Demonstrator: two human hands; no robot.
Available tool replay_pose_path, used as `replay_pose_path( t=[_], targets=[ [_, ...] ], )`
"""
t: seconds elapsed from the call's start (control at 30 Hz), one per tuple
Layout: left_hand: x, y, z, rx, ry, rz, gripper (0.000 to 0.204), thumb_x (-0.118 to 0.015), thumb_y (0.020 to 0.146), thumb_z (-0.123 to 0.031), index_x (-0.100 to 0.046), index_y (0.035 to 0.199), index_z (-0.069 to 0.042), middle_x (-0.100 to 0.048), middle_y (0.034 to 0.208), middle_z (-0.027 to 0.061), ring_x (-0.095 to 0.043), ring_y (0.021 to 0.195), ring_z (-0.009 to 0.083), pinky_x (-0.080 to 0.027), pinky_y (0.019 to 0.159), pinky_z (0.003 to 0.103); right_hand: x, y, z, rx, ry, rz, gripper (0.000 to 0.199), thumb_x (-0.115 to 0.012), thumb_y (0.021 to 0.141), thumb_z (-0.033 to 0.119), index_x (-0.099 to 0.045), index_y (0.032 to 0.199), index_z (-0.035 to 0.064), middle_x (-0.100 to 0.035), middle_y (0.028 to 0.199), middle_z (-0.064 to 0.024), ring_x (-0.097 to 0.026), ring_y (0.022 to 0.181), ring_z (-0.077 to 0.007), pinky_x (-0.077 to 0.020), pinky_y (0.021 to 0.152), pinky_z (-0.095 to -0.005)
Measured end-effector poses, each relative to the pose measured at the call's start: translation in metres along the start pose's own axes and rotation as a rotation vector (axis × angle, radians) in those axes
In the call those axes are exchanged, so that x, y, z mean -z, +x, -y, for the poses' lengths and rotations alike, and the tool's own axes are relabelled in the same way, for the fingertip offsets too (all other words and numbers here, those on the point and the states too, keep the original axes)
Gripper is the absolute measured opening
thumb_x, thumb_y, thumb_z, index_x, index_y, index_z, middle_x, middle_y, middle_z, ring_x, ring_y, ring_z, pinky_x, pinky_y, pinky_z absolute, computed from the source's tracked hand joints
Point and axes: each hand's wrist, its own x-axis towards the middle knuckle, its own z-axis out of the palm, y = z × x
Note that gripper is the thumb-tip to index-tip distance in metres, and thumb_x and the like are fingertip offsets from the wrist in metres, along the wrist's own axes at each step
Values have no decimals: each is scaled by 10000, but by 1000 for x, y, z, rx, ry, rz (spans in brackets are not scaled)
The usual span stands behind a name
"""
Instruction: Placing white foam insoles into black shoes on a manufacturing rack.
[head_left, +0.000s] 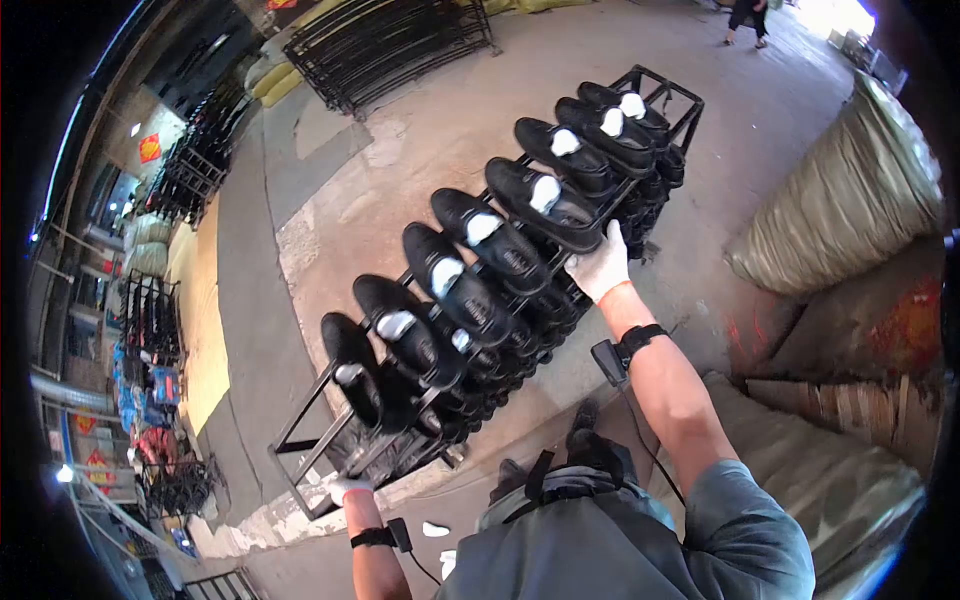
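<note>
A black metal shoe rack (318,446) stands in front of me, slanting from lower left to upper right. Along its top runs a row of black shoes (478,243) with white stuffing in their openings, and more shoes hang on the tiers below. My left hand (348,487), in a white glove, is closed on the frame at the rack's near left end; its fingers are partly hidden. My right hand (603,268), also gloved in white, grips the rack's near side beside the heel of a top-row shoe (545,205).
Large woven sacks (845,195) stand at the right, and another sack (800,470) lies by my right side. Stacked black racks (385,50) are at the back, with more along the left wall. Far off, a person (747,18) is on the floor. White scraps (435,529) lie near my feet.
</note>
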Motion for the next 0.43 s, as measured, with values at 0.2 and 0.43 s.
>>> replay_pose_path(
  t=[0.2,0.43],
  targets=[
    [-42,37,60,-40,-163,155,457,-308,1145,-391,-544,1030,-17,-624,1121,194,-646,1111,401,-530,1131,645,-23,60,15,-152,16,-5,912,-318,1046,883,-564,1507,136,-622,1452,-130,-611,1228,-299,-498,1007,-490],
    [-181,-81,158,-58,-163,208,338,-535,1127,-357,-537,977,-54,-648,1081,138,-670,1130,337,-537,1151,603,33,140,35,-266,330,477,1075,-307,995,950,-142,1797,254,-607,1514,-133,-642,1252,-268,-509,961,-497]
  ],
)
